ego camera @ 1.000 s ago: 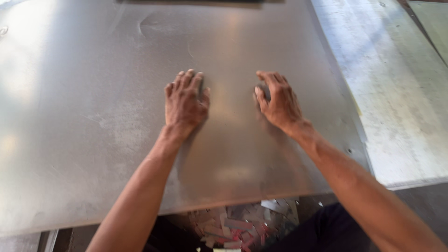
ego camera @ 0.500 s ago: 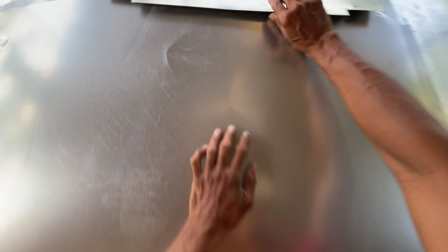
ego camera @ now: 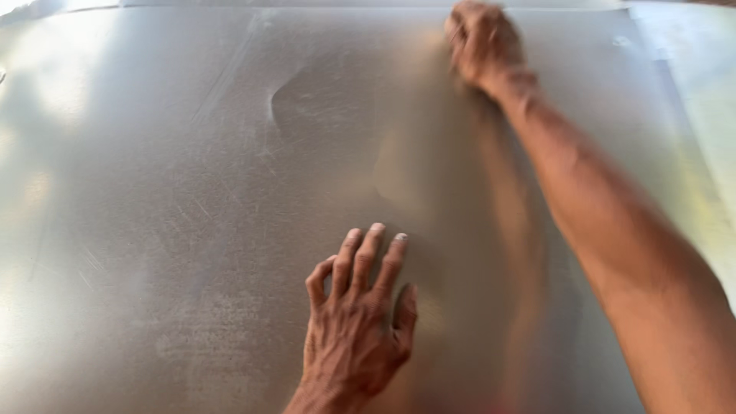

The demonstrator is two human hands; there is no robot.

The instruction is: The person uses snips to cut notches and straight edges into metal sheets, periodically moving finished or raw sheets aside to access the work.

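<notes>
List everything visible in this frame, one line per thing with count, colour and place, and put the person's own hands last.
metal sheet: one, dull silver-grey with scuffs and scratches, fills nearly the whole view under both hands.
dent: one, a shallow crease in the sheet, upper middle, apart from both hands.
pale surface: one strip, light grey-white, along the right edge beyond the sheet; too blurred to tell what it is.
left hand: one, bare, flat on the sheet with fingers spread, bottom centre.
right hand: one, bare, blurred, curled at the sheet's far edge, top right of centre; whether it grips anything cannot be told. Its forearm runs down to the lower right corner.
</notes>
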